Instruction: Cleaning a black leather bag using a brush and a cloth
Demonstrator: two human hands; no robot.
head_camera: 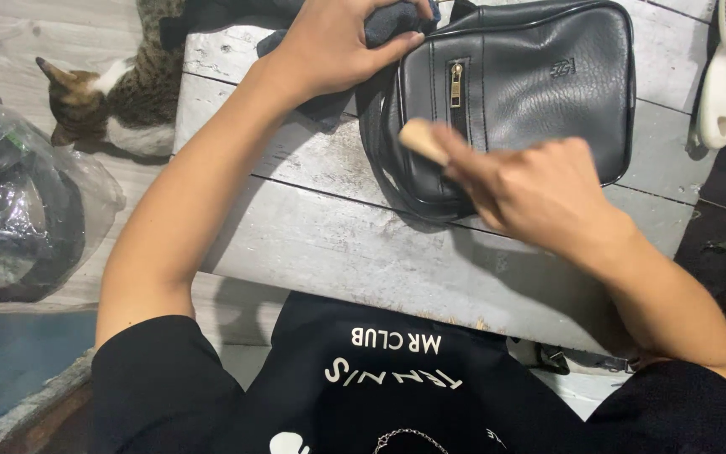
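Observation:
A black leather bag (540, 84) with a gold zipper lies flat on a worn white wooden table (338, 244). My left hand (333, 42) grips a dark grey cloth (380, 25) at the bag's upper left corner. My right hand (540, 189) is blurred and holds a small wooden-handled brush (423, 139) against the bag's lower left front, just below the zipper.
A white-handled brush (720, 84) lies at the table's right edge. A tabby and white cat (119, 92) rests on the floor left of the table. A clear plastic bag (18, 202) of dark items sits at far left.

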